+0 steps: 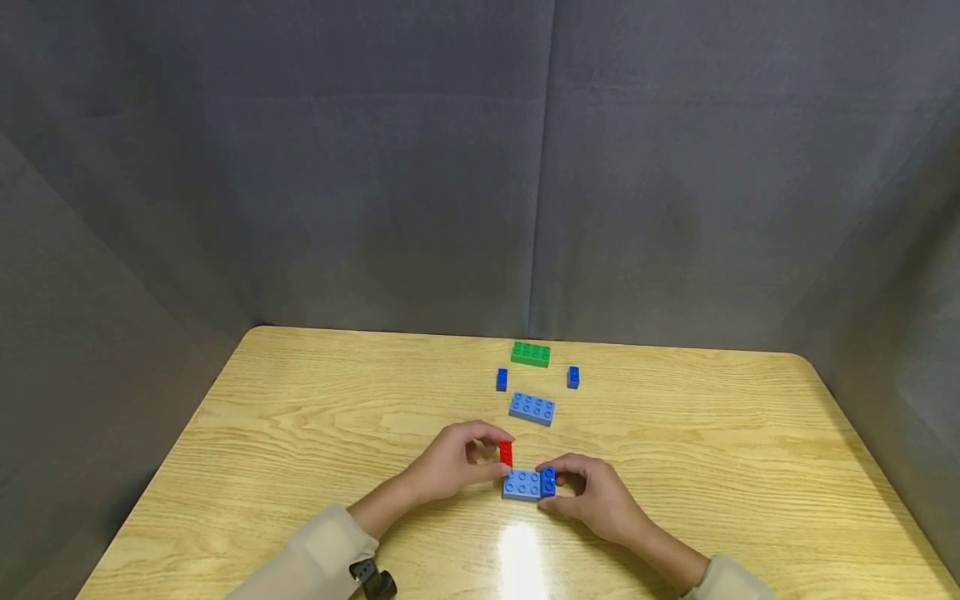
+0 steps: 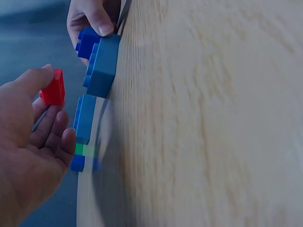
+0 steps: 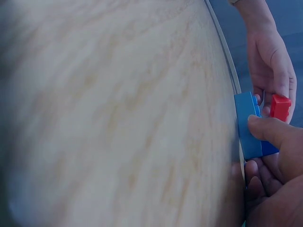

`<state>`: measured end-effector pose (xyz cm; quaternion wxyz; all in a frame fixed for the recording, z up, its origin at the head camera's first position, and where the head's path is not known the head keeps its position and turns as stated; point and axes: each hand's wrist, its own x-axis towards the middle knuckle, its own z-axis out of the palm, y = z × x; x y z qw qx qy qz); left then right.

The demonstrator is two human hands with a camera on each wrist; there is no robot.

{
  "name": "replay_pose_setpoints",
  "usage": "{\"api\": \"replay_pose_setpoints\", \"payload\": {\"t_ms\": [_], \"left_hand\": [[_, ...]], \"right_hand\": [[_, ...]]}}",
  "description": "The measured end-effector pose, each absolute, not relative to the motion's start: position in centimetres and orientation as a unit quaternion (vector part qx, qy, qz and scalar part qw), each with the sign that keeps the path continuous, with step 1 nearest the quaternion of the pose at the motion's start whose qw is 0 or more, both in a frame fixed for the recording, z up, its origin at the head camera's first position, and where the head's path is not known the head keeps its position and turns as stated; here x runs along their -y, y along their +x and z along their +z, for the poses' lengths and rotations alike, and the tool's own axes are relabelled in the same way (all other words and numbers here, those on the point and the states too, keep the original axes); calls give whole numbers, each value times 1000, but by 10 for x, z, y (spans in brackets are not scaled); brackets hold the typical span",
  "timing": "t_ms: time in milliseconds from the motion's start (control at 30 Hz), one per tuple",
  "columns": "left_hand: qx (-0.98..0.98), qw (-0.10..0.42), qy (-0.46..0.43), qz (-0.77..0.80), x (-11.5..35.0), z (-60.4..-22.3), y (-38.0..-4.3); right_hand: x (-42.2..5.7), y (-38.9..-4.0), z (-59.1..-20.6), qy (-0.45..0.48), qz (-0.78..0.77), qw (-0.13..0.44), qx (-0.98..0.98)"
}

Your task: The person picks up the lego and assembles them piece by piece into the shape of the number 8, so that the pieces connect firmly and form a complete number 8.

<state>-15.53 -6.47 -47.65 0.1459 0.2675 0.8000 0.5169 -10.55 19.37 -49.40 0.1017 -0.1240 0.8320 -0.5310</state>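
Nearest me is a beige left sleeve [image 1: 311, 554]; beyond it the left hand [image 1: 453, 462] pinches a red brick [image 1: 506, 454] by its ends, clear of the table [image 1: 300, 400], near a light blue brick [image 1: 521, 485]. The right hand [image 1: 600, 500] grips that one's right end, where a dark blue brick [image 1: 548, 482] sits on top. They look light, stiff, hardly fragile, a bit slick: best held by flat sides, studs free. Farther off lie another light blue brick [image 1: 532, 410], two small blue bricks [image 1: 502, 380] and a green brick [image 1: 530, 355].
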Motion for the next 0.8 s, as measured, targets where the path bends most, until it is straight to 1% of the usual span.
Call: {"api": "replay_pose_setpoints", "payload": {"t_ms": [267,600,800], "left_hand": [[-792,153,281,519,62,-476,-148],[-790,182,286,511,60,-484,-142],[-791,177,293,508,60,-485,-142]], "right_hand": [[-193,-105,-494,-120,-542,106,-825],[-193,-107,-493,-120,-547,114,-821],[-194,-106,-495,-124,-542,108,-824]]}}
